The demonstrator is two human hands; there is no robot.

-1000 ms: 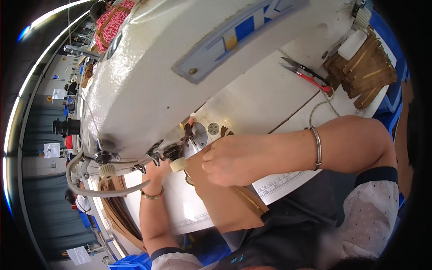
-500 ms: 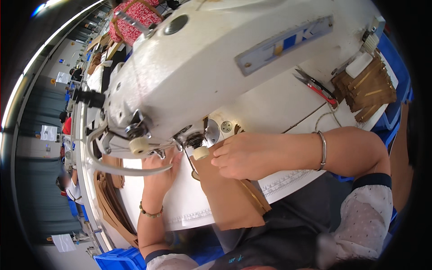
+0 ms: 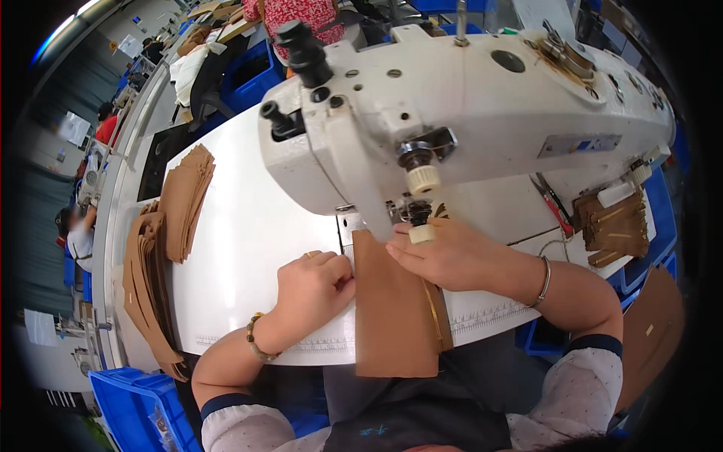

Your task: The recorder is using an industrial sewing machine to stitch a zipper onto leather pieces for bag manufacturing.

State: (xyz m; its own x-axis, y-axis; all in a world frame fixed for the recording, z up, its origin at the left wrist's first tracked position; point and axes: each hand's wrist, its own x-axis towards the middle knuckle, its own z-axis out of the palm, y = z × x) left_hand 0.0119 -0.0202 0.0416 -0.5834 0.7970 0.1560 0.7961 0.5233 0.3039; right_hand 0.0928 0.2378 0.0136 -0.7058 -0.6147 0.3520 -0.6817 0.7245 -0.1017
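A flat brown piece, fabric or leather, lies lengthwise under the white sewing machine's head. Its lower end hangs over the table's front edge, and a yellowish strip runs along its right side. My right hand rests on the upper right of the piece, fingers stretched out and fingertips beside the presser area; the machine's knobs partly cover them. At the left edge of the piece my left hand is closed, fingers curled in. Whether it pinches anything is hidden.
Stacked brown pieces lie at the table's left, another stack behind them. Thread snips and small brown pieces are at the right. Blue crates stand below left and at right. A person in red patterned clothing sits beyond.
The view has drawn back from the machine. My left hand has come out from beneath the machine head to the left edge of the brown piece, its fingers now curled. The piece lies straighter.
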